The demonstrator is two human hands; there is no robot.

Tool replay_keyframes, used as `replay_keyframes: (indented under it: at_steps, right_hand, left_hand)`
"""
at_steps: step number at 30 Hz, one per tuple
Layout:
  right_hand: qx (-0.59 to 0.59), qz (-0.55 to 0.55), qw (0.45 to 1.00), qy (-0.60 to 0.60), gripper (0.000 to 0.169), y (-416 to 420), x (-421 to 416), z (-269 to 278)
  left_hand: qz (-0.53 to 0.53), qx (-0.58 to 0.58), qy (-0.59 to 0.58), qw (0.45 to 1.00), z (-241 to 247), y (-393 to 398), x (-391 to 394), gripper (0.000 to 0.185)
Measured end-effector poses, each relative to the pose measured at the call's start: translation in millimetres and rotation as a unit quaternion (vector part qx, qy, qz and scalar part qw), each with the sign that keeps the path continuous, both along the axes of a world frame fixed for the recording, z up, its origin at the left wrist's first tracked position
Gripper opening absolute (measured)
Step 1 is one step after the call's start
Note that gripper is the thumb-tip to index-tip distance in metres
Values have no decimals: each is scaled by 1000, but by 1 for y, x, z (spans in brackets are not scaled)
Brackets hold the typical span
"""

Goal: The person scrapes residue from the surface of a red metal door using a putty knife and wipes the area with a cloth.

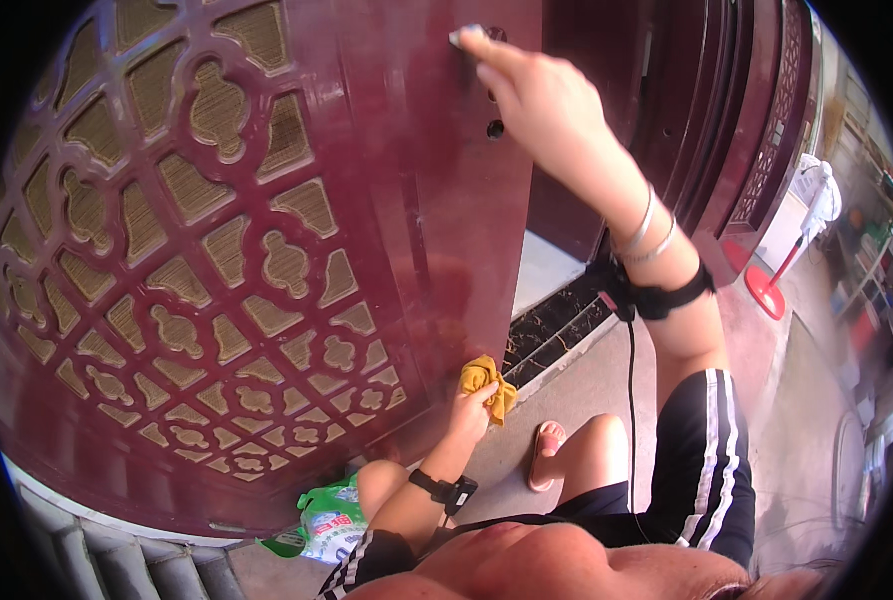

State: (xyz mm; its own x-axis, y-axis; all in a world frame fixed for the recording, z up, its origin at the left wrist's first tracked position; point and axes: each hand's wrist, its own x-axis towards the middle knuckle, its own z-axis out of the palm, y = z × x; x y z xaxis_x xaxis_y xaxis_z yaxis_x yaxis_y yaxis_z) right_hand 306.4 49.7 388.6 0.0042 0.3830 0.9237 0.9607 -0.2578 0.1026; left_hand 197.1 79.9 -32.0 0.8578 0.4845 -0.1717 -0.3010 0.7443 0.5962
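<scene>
A dark red door (446, 225) with ornate lattice panels stands before me. My left hand (476, 412) grips a crumpled yellow cloth (487, 379) near the door's lower edge. Raised high, my right hand (540, 94) is at the upper part of the door, beside its round holes (496, 130). A small, pale bluish item (461, 34) shows at its fingertips, too blurred to name; part of the hand's grip is hidden. Bracelets and a black strap are on the right forearm, and a black strap with a small device is on the left wrist.
A dark marbled threshold (559, 326) lies at the door opening. A green and white plastic bag (330, 521) sits by my left knee. To the right stand a white fan with a red base (765, 292) and cluttered shelves (870, 277). A black cable (632, 420) hangs from the right forearm.
</scene>
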Motion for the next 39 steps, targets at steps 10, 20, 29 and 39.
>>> replay_keyframes:
  at_steps: [10,20,29,39]
  right_hand:
    - [-43,-25,998,-32,28,-7,7,3]
    - [-158,-7,987,-23,31,-26,-3,37]
    - [-99,37,990,-92,34,-13,8,21]
    - [-49,72,995,-58,32,-9,17,14]
  left_hand:
    - [13,-33,23,999,7,-3,2,38]
    - [11,-20,33,999,5,1,1,38]
    - [2,-3,18,1000,-8,3,4,39]
    - [-1,4,23,1000,-5,-2,2,39]
